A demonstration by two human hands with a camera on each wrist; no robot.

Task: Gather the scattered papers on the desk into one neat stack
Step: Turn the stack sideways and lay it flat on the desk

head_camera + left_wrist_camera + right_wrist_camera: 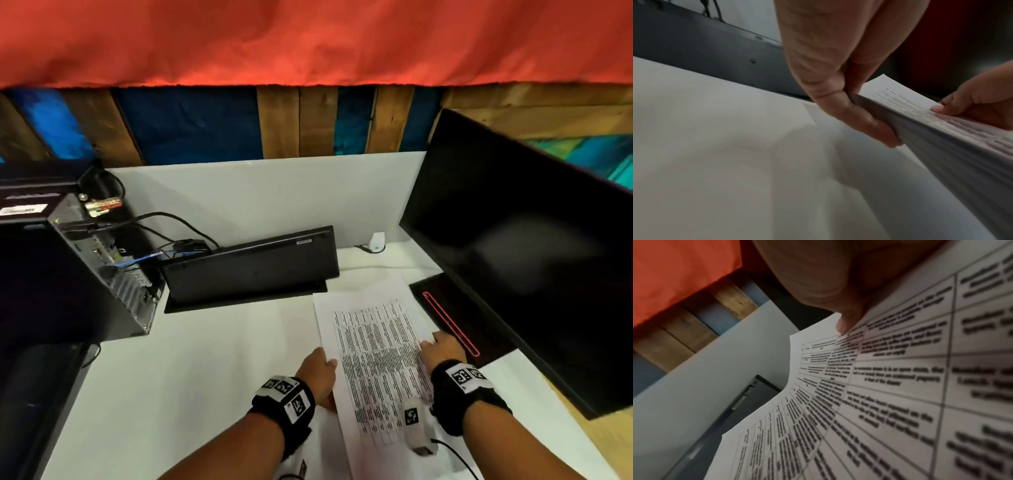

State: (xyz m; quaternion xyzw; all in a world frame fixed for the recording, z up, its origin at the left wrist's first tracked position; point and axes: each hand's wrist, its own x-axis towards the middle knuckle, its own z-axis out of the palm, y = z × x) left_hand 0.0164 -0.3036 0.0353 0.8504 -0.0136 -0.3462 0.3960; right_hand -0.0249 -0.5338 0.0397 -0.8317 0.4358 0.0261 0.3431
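Overhead, both hands hold the printed paper stack (373,346) above the white desk (191,370): left hand (317,375) on one edge, right hand (442,349) opposite. Left wrist: fingers (849,113) pinch the edge. Right wrist: thumb (846,321) presses the top sheet.

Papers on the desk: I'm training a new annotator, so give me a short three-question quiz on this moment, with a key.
1. True or false: both hands hold the printed papers.
2. Which edge of the papers does the left hand grip? A) the left edge B) the far edge C) none
3. Fill in: the dark flat thing standing to the right of the papers is a ____.

Key
1. True: the right hand holds the right edge and the left hand the other.
2. A: in the left wrist view the fingers curl under that edge.
3. Monitor, its screen dark.
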